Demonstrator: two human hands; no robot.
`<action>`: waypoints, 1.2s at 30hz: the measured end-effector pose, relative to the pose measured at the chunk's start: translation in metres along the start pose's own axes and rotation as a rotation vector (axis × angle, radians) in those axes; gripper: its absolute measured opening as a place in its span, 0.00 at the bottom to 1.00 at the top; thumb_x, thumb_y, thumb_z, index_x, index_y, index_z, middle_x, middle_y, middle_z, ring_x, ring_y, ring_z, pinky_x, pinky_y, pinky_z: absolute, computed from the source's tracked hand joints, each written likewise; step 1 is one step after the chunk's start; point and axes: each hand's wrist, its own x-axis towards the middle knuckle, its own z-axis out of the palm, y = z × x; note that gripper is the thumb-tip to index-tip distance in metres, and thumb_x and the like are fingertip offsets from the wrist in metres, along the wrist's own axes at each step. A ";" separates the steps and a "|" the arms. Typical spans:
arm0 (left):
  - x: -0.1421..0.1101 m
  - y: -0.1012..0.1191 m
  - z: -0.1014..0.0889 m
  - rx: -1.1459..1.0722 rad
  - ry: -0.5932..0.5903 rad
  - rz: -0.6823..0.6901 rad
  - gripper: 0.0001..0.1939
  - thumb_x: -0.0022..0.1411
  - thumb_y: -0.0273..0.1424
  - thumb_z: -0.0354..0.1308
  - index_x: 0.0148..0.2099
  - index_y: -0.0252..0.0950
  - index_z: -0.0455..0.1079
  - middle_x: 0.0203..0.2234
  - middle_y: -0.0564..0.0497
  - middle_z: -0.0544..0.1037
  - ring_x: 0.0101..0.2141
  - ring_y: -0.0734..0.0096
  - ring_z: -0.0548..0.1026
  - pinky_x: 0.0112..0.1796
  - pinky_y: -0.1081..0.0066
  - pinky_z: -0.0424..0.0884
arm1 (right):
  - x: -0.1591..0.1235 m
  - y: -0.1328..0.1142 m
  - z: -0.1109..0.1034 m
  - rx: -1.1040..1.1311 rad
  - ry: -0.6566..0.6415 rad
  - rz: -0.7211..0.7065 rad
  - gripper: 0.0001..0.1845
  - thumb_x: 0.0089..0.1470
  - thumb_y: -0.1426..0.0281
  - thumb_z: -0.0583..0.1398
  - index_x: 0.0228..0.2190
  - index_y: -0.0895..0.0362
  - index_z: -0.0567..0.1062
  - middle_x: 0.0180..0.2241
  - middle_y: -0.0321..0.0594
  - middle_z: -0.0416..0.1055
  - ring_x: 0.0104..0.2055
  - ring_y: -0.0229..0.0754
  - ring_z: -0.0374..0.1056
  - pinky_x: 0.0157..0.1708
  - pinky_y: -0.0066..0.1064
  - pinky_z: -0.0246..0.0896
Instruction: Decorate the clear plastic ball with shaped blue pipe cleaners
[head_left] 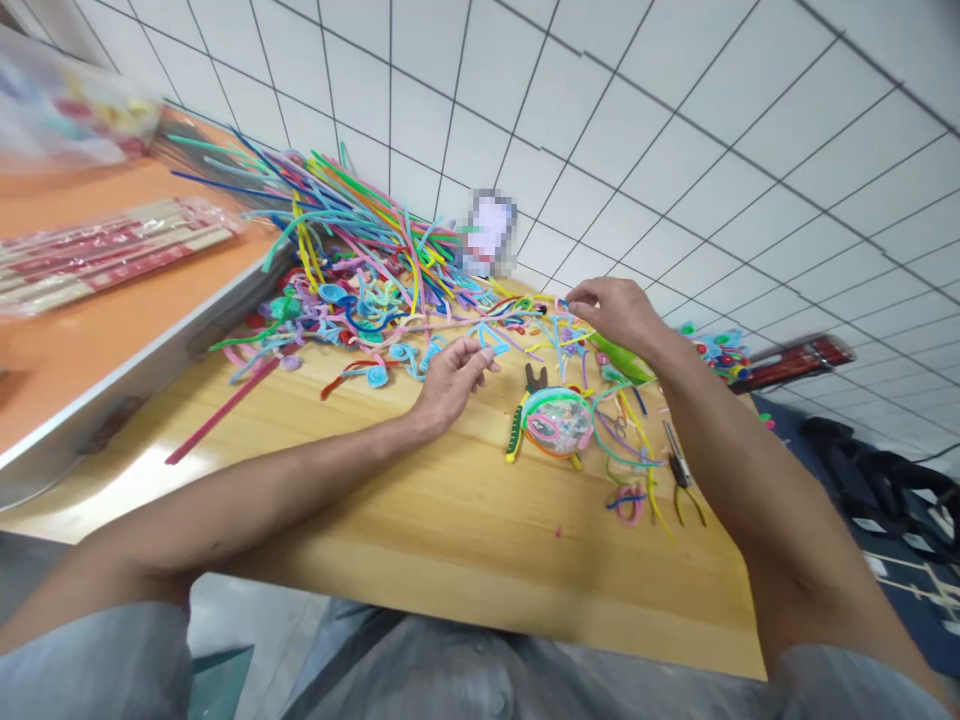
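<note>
My left hand (450, 388) is closed in a pinch around a light blue pipe cleaner (491, 338) bent into an angular shape, held just over the table. Farther right and back, my right hand (619, 312) reaches to the far side of the table, its fingertips pinched together at the edge of the pipe cleaner pile; what they grip, if anything, is too small to make out. Between my arms lies a round clear ball (559, 422) wrapped in coloured pipe cleaners, resting over green-and-yellow-handled pliers (514, 432).
Straight pipe cleaners (375, 215) heap against the tiled wall, with curled pieces (367, 300) before them. Small pliers (681, 475) lie at right near loose strands. A phone-like screen (489, 232) leans at the back. An orange table (112, 215) with wrapped sticks (112, 250) adjoins left.
</note>
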 end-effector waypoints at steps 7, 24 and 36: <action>0.035 -0.004 -0.024 -0.060 0.178 0.091 0.16 0.64 0.43 0.65 0.37 0.38 0.64 0.33 0.50 0.82 0.27 0.76 0.74 0.26 0.76 0.69 | 0.071 -0.042 0.032 -0.051 -0.184 -0.077 0.17 0.62 0.70 0.59 0.47 0.56 0.85 0.46 0.43 0.85 0.49 0.49 0.77 0.47 0.35 0.65; 0.029 -0.032 -0.025 -0.001 0.106 0.026 0.14 0.64 0.43 0.63 0.37 0.37 0.72 0.30 0.53 0.78 0.25 0.76 0.72 0.28 0.74 0.69 | 0.135 -0.077 0.102 -0.263 -0.303 0.091 0.18 0.63 0.68 0.62 0.52 0.60 0.80 0.54 0.59 0.80 0.58 0.59 0.75 0.56 0.42 0.69; 0.043 -0.010 -0.031 -0.010 0.159 0.095 0.15 0.62 0.44 0.66 0.35 0.38 0.70 0.27 0.54 0.76 0.27 0.73 0.74 0.28 0.74 0.70 | 0.127 -0.055 0.092 -0.246 -0.279 0.018 0.20 0.69 0.70 0.53 0.57 0.55 0.76 0.55 0.53 0.80 0.57 0.56 0.76 0.53 0.40 0.70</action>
